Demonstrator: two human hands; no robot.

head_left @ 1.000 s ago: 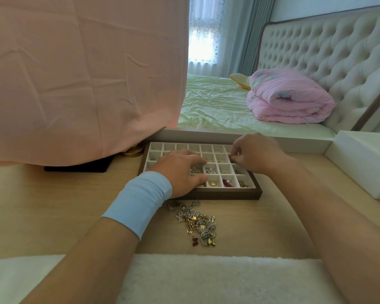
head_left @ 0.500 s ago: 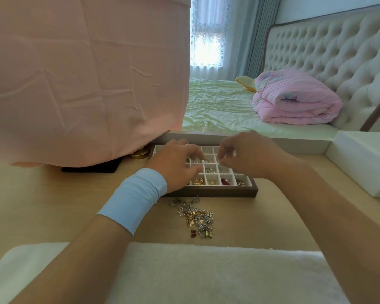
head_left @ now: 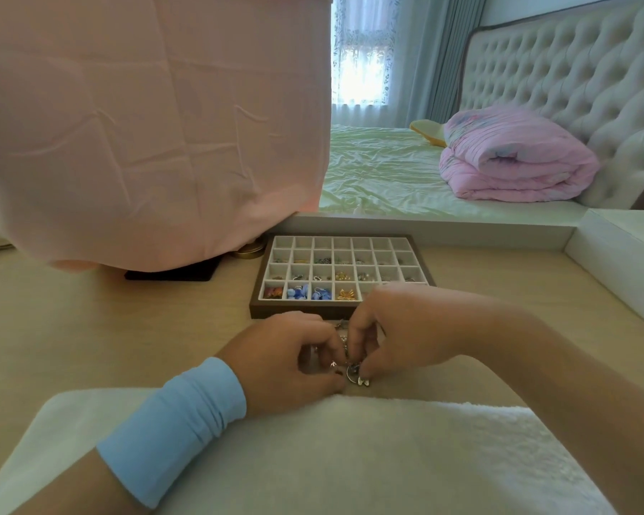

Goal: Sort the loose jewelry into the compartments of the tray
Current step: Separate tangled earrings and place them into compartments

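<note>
- We see the tray (head_left: 313,311) lying flat on the wooden table (head_left: 90,328). Its long axis runs left to right across our view, and one long brown wall faces us.
- Its white compartments form a grid of four rows by seven columns.
- In the row nearest us, from the left, there is a red-orange piece (head_left: 273,292), then blue pieces (head_left: 298,292) in the next two cells, then a gold bow-shaped piece (head_left: 348,294).
- The two middle rows hold small items that we cannot identify.
- The loose jewelry (head_left: 354,374) lies in a small heap on the table, just in front of the tray's near wall and at the edge of a white fluffy towel (head_left: 350,459).
- Our left hand (head_left: 287,360), with a light blue wristband (head_left: 172,414), has its fingers curled down onto the heap, thumb and fingertips closed on pieces of it.
- Our right hand (head_left: 406,336) meets it from the other side, fingertips pinching into the same heap and covering the tray's near right corner.
- We cannot tell which pieces either hand holds.
- A pink cloth (head_left: 145,124) hangs behind the tray to the left.
</note>
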